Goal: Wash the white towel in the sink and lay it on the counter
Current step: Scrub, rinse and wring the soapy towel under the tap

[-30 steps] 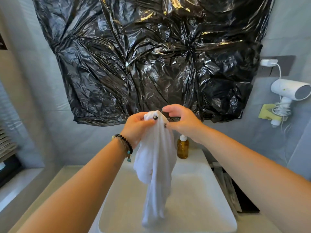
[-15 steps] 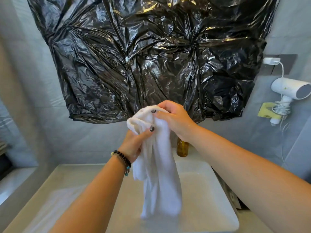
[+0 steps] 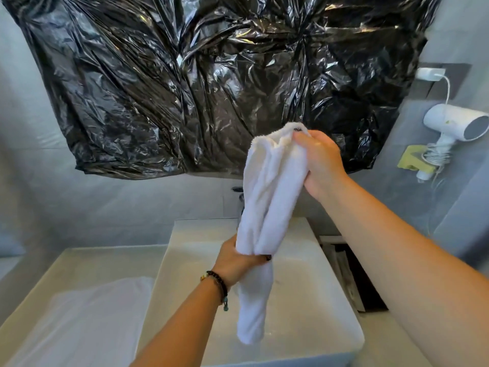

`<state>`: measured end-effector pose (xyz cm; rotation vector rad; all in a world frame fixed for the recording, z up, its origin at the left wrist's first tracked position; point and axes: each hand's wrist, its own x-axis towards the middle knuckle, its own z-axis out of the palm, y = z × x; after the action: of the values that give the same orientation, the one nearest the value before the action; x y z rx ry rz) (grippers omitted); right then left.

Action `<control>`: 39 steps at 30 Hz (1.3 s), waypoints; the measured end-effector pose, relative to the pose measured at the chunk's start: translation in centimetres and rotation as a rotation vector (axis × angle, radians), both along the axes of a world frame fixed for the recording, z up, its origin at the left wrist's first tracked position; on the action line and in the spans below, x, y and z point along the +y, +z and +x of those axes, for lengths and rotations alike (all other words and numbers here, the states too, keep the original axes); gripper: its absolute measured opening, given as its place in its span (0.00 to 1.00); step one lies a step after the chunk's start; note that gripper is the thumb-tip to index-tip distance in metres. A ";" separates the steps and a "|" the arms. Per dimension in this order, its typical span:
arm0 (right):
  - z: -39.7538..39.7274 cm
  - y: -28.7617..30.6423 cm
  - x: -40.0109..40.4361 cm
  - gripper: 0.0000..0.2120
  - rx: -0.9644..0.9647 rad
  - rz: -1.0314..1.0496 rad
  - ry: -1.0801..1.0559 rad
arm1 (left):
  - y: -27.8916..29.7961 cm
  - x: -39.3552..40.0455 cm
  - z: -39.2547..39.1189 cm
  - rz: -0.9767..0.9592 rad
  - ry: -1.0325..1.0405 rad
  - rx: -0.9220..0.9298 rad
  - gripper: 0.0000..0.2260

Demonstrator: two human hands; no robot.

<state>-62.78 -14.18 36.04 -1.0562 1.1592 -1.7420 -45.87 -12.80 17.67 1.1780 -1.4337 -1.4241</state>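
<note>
The white towel (image 3: 272, 186) hangs bunched into a long roll above the white rectangular sink (image 3: 312, 300). My right hand (image 3: 317, 160) grips its top end, held high in front of the black plastic sheet. My left hand (image 3: 235, 260), with a beaded bracelet on the wrist, is wrapped around the towel's lower part, and the tail of the towel dangles below it over the basin. The counter (image 3: 34, 300) lies to the left of the sink.
A flat white cloth (image 3: 87, 321) lies on the counter left of the sink. Black plastic sheet (image 3: 211, 83) covers the wall. A faucet (image 3: 238, 193) peeks out behind the towel. A white hair dryer (image 3: 455, 125) hangs on the right wall.
My left hand has slid down from the towel's top to its lower part. My right hand keeps the top end and has moved right; the view has shifted left, showing more counter.
</note>
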 end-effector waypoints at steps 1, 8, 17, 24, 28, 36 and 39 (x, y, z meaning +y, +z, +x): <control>-1.7 -1.4 0.3 0.05 0.027 0.048 -0.046 | -0.5 -0.4 0.3 0.018 0.058 0.036 0.21; -7.9 -18.1 2.9 0.29 0.591 0.606 -0.025 | -1.0 -3.5 1.0 -0.010 0.133 0.065 0.24; 1.2 -22.4 1.6 0.28 0.294 0.367 0.409 | -1.4 -4.8 -0.8 0.024 -0.086 0.047 0.34; 3.1 -26.5 1.7 0.15 -0.289 0.558 0.544 | -9.2 -2.6 1.4 0.111 -0.129 0.077 0.44; 3.7 -27.2 2.5 0.17 -0.594 0.578 0.678 | -12.7 -2.8 1.6 0.390 -0.108 0.246 0.30; -2.5 -29.4 -2.0 0.45 1.449 -0.071 0.372 | -14.5 -5.7 1.8 0.906 -0.315 0.392 0.39; -2.5 -30.2 -6.2 0.51 1.615 -0.303 0.741 | -13.7 -7.0 0.3 0.842 -0.460 0.266 0.42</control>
<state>-65.27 -20.43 5.83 -2.7906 0.9880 -0.2033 -45.53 -19.85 3.96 1.0890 -0.9488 -2.5526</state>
